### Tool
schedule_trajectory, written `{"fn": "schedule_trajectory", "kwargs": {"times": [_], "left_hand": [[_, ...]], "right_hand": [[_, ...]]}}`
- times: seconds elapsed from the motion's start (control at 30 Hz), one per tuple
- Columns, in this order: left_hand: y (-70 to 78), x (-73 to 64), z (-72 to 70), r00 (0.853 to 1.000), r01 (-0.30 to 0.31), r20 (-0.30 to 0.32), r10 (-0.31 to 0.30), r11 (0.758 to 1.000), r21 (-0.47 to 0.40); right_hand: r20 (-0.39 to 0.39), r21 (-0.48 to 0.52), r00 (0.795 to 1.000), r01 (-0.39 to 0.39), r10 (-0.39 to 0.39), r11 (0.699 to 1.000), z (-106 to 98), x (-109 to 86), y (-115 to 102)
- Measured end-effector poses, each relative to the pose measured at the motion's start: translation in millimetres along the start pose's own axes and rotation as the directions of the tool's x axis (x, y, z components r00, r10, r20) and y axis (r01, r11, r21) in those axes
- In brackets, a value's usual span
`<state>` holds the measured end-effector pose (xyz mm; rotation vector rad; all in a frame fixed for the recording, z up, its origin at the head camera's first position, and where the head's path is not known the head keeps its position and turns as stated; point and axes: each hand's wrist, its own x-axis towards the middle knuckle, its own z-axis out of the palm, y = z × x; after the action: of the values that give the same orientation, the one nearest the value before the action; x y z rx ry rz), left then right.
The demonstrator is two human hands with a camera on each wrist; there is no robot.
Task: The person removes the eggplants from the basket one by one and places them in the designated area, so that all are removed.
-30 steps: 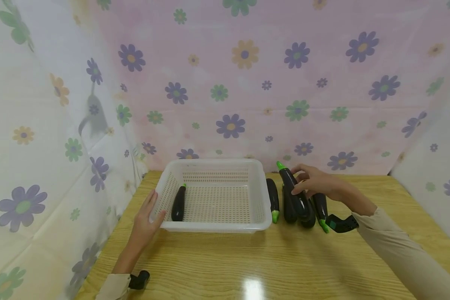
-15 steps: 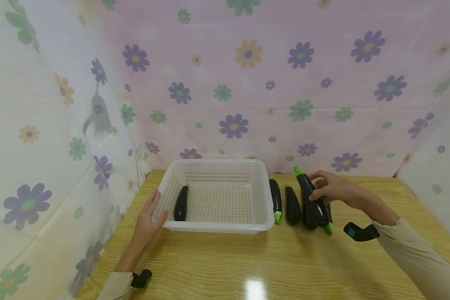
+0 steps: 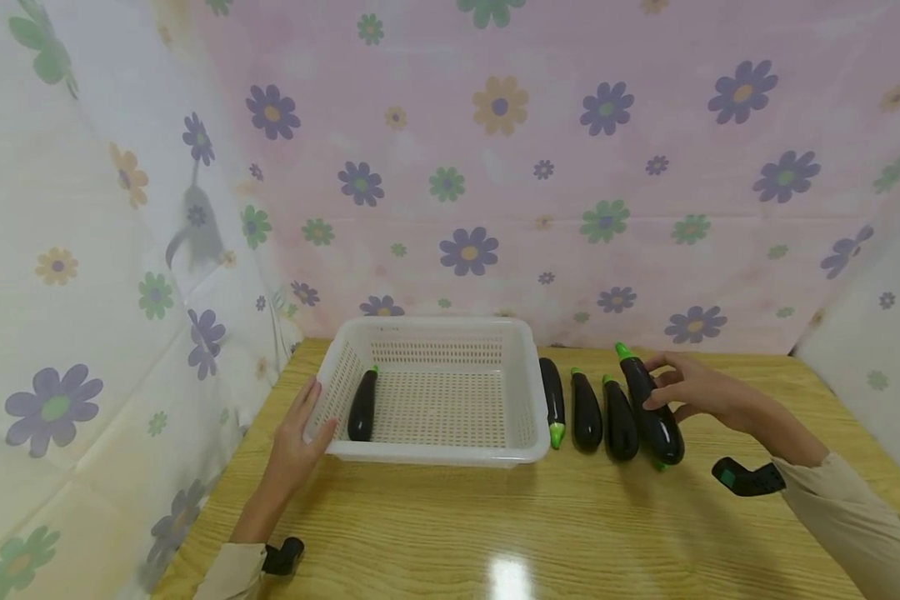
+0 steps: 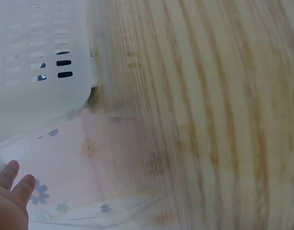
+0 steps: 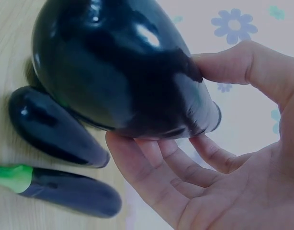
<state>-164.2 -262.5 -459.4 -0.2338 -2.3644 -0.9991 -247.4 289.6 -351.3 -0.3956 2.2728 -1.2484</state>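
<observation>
My right hand (image 3: pixel 693 387) pinches a dark, glossy eggplant (image 3: pixel 654 417) between thumb and fingers, its green stem pointing away from me. In the right wrist view, the same eggplant (image 5: pixel 113 62) fills the top, thumb on one side, fingers on the other. Under it, another eggplant is mostly hidden; only its green stem tip (image 3: pixel 660 467) shows. A row of eggplants lies left of it: one (image 3: pixel 620 423), a second (image 3: pixel 587 414) and a third (image 3: pixel 552 396) beside the white plastic basket (image 3: pixel 427 454). My left hand (image 3: pixel 292 442) holds the basket's near left corner, thumb over the rim.
One eggplant (image 3: pixel 362 407) lies inside the basket along its left side. The wooden table (image 3: pixel 435 525) extends toward me. Flowered cloth (image 3: pixel 420 208) hangs behind the table and at both sides. A black device (image 3: pixel 746 477) is strapped to each wrist.
My right hand has carried its eggplant rightward, from above the middle of the row to its right end, uncovering the eggplants to the left. My left hand and the basket have stayed put.
</observation>
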Motion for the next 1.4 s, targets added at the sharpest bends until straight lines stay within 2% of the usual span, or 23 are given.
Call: {"fn": "schedule_trajectory", "kwargs": {"times": [0.43, 0.6, 0.9, 1.23, 1.4], "left_hand": [[-1.4, 0.0, 0.0, 1.000, -0.011, -0.001, 0.011, 1.000, 0.015], [-0.2, 0.3, -1.0, 1.000, 0.001, 0.004, -0.001, 1.000, 0.019], [-0.9, 0.4, 0.1, 1.000, 0.004, 0.005, -0.004, 1.000, 0.001], [0.1, 0.7, -0.4, 1.000, 0.014, 0.010, -0.014, 1.000, -0.009], [-0.4, 0.2, 0.4, 1.000, 0.021, 0.010, -0.021, 1.000, -0.001]], "right_hand": [[-0.009, 0.019, 1.000, -0.022, 0.022, 1.000, -5, -5.1, 17], [-0.021, 0.014, 0.999, -0.034, 0.034, 0.999, -6, -4.7, 25], [-0.040, 0.031, 0.997, -0.072, 0.073, 0.997, -11, -1.6, 45], [-0.042, 0.034, 0.996, -0.078, 0.080, 0.996, -17, 0.0, 67], [-0.054, 0.012, 0.991, -0.123, 0.123, 0.992, -20, 1.4, 80]]}}
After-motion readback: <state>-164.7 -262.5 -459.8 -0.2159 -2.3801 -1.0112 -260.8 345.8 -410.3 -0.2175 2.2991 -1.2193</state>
